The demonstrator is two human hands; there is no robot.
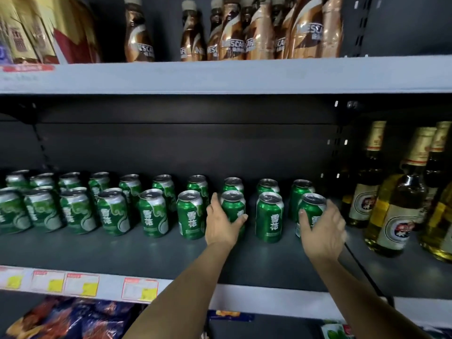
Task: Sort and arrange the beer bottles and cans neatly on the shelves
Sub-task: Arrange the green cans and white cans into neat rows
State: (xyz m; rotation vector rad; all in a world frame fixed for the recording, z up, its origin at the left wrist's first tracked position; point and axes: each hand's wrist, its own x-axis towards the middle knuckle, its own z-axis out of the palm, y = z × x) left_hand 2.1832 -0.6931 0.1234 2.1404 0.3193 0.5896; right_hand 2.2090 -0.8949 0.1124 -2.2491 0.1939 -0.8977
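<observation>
On the middle shelf (pixel 244 263), our left hand (pixel 221 225) grips one green beer can (pixel 233 204) in the front row, and our right hand (pixel 322 230) grips the rightmost can (pixel 313 206), beside the beer bottles (pixel 396 204).

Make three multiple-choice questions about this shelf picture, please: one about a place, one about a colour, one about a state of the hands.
1. Where do the glass bottles stand relative to the cans?
A. right
B. left
C. on top of them

2. What colour are the cans?
A. red
B. green
C. blue

3. What is the left hand doing?
A. hanging idle
B. gripping a can
C. holding a bottle

Key: 1 A, they fill the shelf's right end. 2 B, green with silver tops. 3 B, its fingers wrap a front-row can; the right hand grips another can.
</observation>
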